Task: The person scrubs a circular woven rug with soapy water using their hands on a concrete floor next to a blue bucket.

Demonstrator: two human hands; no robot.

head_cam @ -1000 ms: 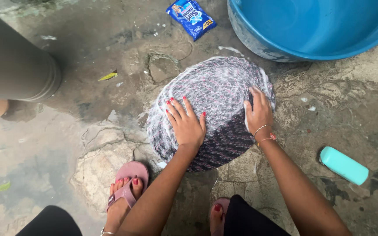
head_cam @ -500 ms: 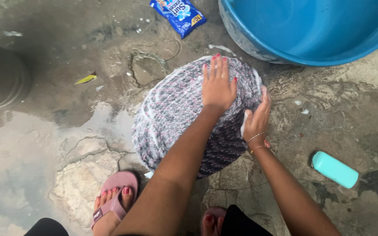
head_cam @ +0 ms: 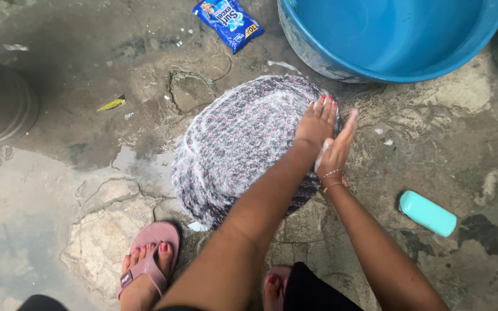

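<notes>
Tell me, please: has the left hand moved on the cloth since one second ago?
Yes. The left hand has gone from the cloth's near middle to its far right edge, closer to the blue tub and beside the right hand.

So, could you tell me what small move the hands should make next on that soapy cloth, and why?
Probably sweep the left hand back across the soapy cloth toward its near-left side. Both hands, the right hand too, sit at the cloth's right edge, while lather streaks cover the rest of it with no hand there.
</notes>
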